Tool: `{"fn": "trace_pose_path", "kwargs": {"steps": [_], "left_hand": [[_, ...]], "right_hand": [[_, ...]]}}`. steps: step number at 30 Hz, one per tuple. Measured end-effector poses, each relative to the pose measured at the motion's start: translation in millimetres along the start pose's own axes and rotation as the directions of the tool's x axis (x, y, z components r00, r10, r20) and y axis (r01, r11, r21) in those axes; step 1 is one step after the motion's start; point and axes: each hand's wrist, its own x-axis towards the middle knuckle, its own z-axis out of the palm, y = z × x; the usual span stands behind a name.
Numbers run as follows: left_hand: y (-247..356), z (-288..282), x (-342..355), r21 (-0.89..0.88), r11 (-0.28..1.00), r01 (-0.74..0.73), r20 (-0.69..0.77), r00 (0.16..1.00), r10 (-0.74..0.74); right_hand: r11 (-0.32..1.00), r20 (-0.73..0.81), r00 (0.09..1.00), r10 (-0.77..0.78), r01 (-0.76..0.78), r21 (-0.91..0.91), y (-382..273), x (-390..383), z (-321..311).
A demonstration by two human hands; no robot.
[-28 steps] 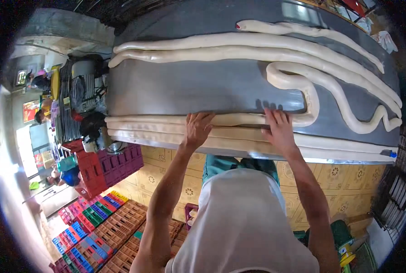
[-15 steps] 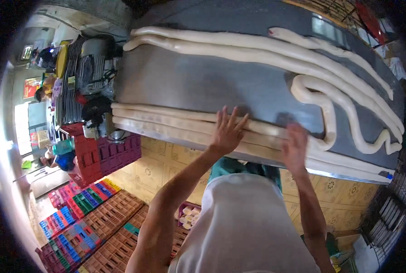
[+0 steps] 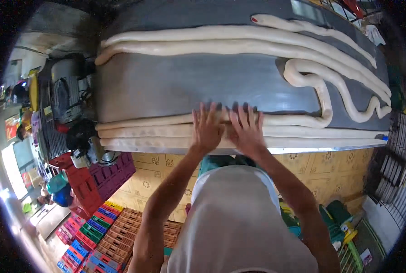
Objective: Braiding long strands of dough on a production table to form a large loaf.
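Note:
My left hand [image 3: 206,129] lies spread on the nearest group of long pale dough ropes [image 3: 153,132] along the front edge of the grey worktable [image 3: 185,82]. Close beside it on the right, my right hand [image 3: 247,129] rests on the same dough, fingers apart and stretched forward, their tips on the top rope. That rope turns up at the right into a looped bend [image 3: 298,77]. Two thicker ropes [image 3: 212,34] run across the back, with a shorter piece [image 3: 316,32] behind them, red at one end. A small blue object [image 3: 384,137] sits at the front ropes' right end.
Red and purple crates [image 3: 85,189] stand left of the table, below stacked trays [image 3: 53,127] and dark clutter. Several coloured crates [image 3: 98,230] lie on the patterned floor [image 3: 330,168] at lower left. Metal racks [image 3: 396,182] and green containers [image 3: 335,214] are at the right.
My hands have come from wide apart to nearly touching, the right one moving left along the front rope. The view has shifted too; the ropes look much the same.

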Motion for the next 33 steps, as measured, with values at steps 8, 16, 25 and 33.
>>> {"fn": "trace_pose_path", "kwargs": {"steps": [8, 16, 25, 33], "left_hand": [[4.6, -13.3, -1.7, -0.078, 0.996, -0.041, 0.085, 0.995, 0.047], [-24.3, -4.6, -13.2, -0.146, 0.985, 0.090, 0.060, 0.995, -0.082], [-8.9, -8.7, -28.8, -0.335, 0.929, 0.155, 0.091, 0.987, -0.132], [150.3, 15.8, 22.8, -0.331, 0.943, 0.002, 0.031, 0.999, 0.009]], "right_hand": [[0.998, 0.193, 0.979, 0.061, -0.059, -0.016, -6.4, -2.3, -19.4], [0.991, -0.049, 0.990, 0.129, -0.130, -0.016, -3.5, 14.5, -6.0], [0.994, -0.307, 0.945, 0.111, -0.109, 0.025, 214.0, -116.7, -56.7], [0.977, -0.094, 0.982, -0.162, 0.173, 0.121, 341.8, -140.1, -114.1]]}}
